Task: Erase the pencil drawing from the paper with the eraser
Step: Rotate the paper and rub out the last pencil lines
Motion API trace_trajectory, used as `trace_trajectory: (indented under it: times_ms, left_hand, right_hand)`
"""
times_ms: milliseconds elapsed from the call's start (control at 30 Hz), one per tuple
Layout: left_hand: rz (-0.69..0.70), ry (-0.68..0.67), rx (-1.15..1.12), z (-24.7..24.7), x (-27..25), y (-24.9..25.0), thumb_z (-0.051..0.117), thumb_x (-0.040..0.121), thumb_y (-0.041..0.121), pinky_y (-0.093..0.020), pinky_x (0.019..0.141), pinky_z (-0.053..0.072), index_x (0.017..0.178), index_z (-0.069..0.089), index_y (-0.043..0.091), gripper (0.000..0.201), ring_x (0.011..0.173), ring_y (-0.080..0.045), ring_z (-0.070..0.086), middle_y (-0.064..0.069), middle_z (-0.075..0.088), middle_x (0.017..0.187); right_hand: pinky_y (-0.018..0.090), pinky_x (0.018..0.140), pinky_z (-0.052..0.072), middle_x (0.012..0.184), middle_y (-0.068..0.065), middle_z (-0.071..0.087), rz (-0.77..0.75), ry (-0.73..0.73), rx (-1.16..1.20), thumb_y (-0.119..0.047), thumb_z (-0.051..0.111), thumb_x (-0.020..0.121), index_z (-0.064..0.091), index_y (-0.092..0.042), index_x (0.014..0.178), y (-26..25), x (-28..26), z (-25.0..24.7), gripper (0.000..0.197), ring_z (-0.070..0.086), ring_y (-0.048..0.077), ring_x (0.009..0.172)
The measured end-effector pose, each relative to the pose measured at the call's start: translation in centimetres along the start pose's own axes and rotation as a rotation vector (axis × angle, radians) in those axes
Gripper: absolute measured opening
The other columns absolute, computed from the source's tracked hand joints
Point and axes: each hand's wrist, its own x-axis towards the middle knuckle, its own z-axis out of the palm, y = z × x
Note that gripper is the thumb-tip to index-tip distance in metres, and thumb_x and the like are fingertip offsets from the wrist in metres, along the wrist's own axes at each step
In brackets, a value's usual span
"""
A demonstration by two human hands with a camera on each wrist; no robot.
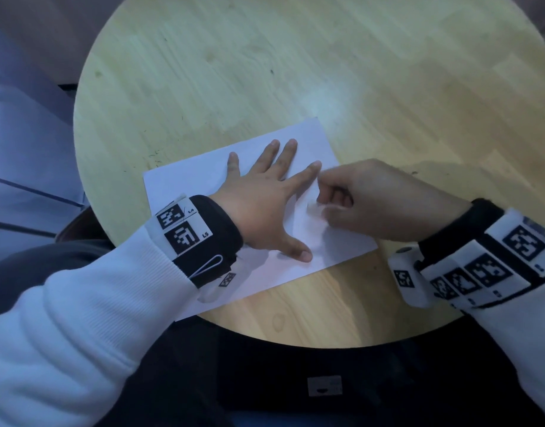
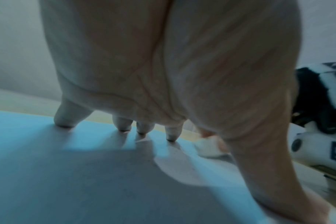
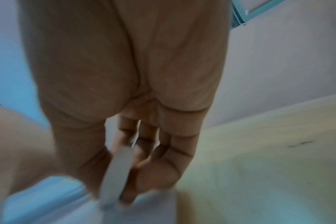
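A white sheet of paper (image 1: 197,192) lies on the round wooden table (image 1: 265,72). My left hand (image 1: 265,195) lies flat on the paper with fingers spread, pressing it down; its fingertips (image 2: 123,125) touch the sheet (image 2: 67,174). My right hand (image 1: 342,198) pinches a pale eraser (image 1: 314,208) between thumb and fingers, its tip on the paper between my left forefinger and thumb. In the right wrist view the eraser (image 3: 115,174) is a blurred grey slab held by the right hand (image 3: 125,159) against the paper (image 3: 48,197). In the left wrist view it (image 2: 207,147) shows beside my left thumb. No pencil marks are plain.
Small dark smudges mark the wood left of the paper (image 1: 155,155). The table's near edge (image 1: 295,340) runs just in front of my lap. Bare wood lies beyond and to the right of the paper. Grey floor and furniture show at the left (image 1: 24,149).
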Motion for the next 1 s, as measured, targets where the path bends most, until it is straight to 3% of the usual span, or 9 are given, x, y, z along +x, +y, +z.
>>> trace_trajectory:
  times_ms: [100,233,367,500,600,667,800,867,1000]
  left_hand:
    - [-0.004,-0.001,-0.006,-0.1,0.0,0.0,0.067,0.055,0.091,-0.075,0.114,-0.002,0.154,-0.021,0.047,0.140,0.150,-0.021,-0.032,0.003,-0.035,0.163]
    - [-0.003,0.003,-0.012,-0.1,0.0,0.0,0.067,0.054,0.091,-0.074,0.115,-0.002,0.155,-0.021,0.046,0.141,0.151,-0.021,-0.032,0.003,-0.035,0.163]
    - [-0.007,-0.010,0.008,-0.1,0.0,0.1,0.066,0.056,0.091,-0.074,0.115,-0.002,0.155,-0.022,0.045,0.140,0.150,-0.022,-0.033,0.002,-0.036,0.163]
    - [-0.002,0.000,-0.006,0.0,0.1,0.0,0.065,0.054,0.093,-0.075,0.115,-0.002,0.154,-0.023,0.046,0.141,0.150,-0.021,-0.033,0.002,-0.036,0.163]
    - [-0.004,0.002,0.006,0.0,0.0,0.0,0.064,0.056,0.093,-0.074,0.116,-0.002,0.155,-0.022,0.046,0.139,0.151,-0.021,-0.032,0.003,-0.035,0.163]
    - [0.001,0.021,0.003,-0.2,-0.1,-0.1,0.062,0.057,0.094,-0.071,0.117,-0.002,0.156,-0.019,0.045,0.136,0.152,-0.020,-0.029,0.004,-0.033,0.164]
    - [-0.021,0.086,0.023,-1.5,-0.5,-2.0,0.056,0.066,0.092,-0.055,0.123,0.017,0.160,-0.004,0.042,0.122,0.157,-0.019,-0.007,0.003,-0.013,0.170]
    - [-0.089,0.088,0.068,-2.1,-0.9,-3.0,0.055,0.069,0.090,-0.049,0.119,0.026,0.160,0.001,0.041,0.117,0.155,-0.024,0.005,0.002,-0.004,0.170]
    - [-0.232,0.099,0.135,-2.0,-2.1,-3.3,0.051,0.067,0.093,-0.047,0.110,0.036,0.161,0.005,0.037,0.118,0.142,-0.031,0.026,-0.006,0.016,0.161]
  right_hand:
    - [0.020,0.061,0.047,0.069,-0.007,0.064,-0.034,-0.138,0.001,-0.027,0.064,0.082,0.067,-0.024,0.082,-0.9,-0.6,0.6,0.005,0.059,0.008,0.066]
    - [0.028,0.064,0.049,0.071,-0.006,0.064,-0.002,0.049,-0.019,-0.017,0.067,0.085,0.064,-0.025,0.084,0.4,0.3,-0.1,0.009,0.060,0.010,0.068]
    - [0.019,0.058,0.044,0.064,-0.008,0.060,-0.033,-0.124,-0.048,-0.025,0.063,0.081,0.065,-0.024,0.079,-0.5,-0.4,0.4,0.003,0.055,0.007,0.062]
    - [0.019,0.058,0.043,0.069,-0.006,0.063,0.008,0.036,-0.022,-0.018,0.069,0.087,0.065,-0.024,0.080,0.8,0.2,-0.3,0.010,0.057,0.009,0.067]
    - [0.025,0.064,0.049,0.071,-0.007,0.064,-0.021,-0.035,-0.032,-0.017,0.069,0.085,0.065,-0.026,0.083,0.4,0.1,0.2,0.010,0.059,0.009,0.069]
    - [0.021,0.062,0.047,0.073,-0.007,0.066,-0.004,-0.080,-0.037,-0.020,0.069,0.087,0.067,-0.027,0.086,0.4,0.1,0.1,0.007,0.060,0.008,0.070]
    - [0.017,0.055,0.039,0.071,-0.005,0.061,0.031,0.025,-0.064,-0.021,0.069,0.090,0.064,-0.027,0.087,2.0,0.7,-1.3,0.008,0.054,0.008,0.063]
    - [0.026,0.059,0.044,0.073,-0.003,0.064,0.074,0.099,0.036,-0.026,0.066,0.093,0.063,-0.026,0.092,2.5,0.9,-1.6,0.003,0.056,0.012,0.064]
    - [0.034,0.063,0.050,0.078,-0.001,0.067,0.137,0.255,0.185,-0.050,0.061,0.098,0.062,-0.025,0.098,2.7,1.3,-2.3,0.025,0.062,0.018,0.069]
